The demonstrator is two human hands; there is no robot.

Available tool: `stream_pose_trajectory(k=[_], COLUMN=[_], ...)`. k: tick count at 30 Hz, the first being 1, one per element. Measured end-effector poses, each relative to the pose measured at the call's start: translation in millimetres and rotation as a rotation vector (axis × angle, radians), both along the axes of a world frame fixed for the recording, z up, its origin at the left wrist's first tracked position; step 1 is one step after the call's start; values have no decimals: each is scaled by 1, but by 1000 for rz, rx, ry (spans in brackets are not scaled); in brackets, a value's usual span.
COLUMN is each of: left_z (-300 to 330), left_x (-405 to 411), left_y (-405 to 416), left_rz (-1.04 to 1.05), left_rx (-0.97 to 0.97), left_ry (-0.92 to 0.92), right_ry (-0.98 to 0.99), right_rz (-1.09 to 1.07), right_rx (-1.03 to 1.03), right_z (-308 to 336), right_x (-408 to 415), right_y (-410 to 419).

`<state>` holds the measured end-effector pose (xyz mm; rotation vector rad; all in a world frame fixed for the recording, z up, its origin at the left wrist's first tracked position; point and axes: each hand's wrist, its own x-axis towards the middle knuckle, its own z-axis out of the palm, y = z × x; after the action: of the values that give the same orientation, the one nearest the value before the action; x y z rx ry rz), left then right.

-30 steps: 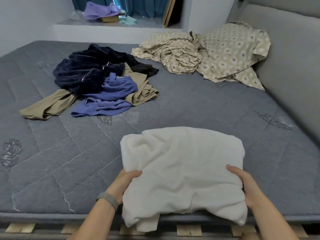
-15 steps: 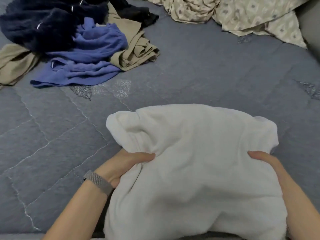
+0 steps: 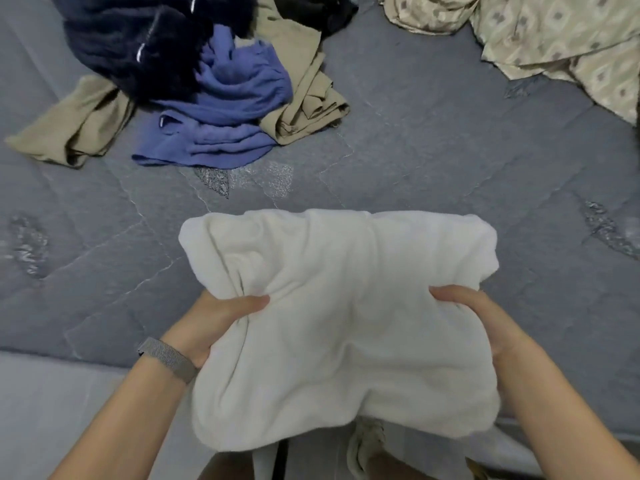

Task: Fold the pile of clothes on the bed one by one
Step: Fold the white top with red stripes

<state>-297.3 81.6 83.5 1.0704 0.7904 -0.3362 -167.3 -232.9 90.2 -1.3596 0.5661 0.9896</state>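
Hands grip a folded white garment [image 3: 346,306] at the bed's [image 3: 450,150] near edge, left hand [image 3: 214,323] and right hand [image 3: 485,317] each clamped on a rumpled, plush side.

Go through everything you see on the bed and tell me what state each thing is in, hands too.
white garment: folded, gripped on both sides
left hand: grips its left side
right hand: grips its right side
blue garment: crumpled, unfolded
dark garment: heaped
tan garment: rumpled, partly under the others
patterned sheet: bunched up
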Motion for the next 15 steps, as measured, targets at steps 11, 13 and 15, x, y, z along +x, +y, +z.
stream_pose_trajectory(k=[11, 13, 15], left_z=[229, 254, 274], left_x=[-173, -211, -251], left_y=[113, 140, 166], left_rz=[490, 564, 644], left_rx=[145, 139, 129], left_ry=[15, 14, -7], right_ry=[-115, -142, -148], right_rz=[441, 545, 619], right_rx=[59, 71, 107], right_z=[223, 250, 273], right_x=[-44, -65, -89], right_y=[215, 267, 319])
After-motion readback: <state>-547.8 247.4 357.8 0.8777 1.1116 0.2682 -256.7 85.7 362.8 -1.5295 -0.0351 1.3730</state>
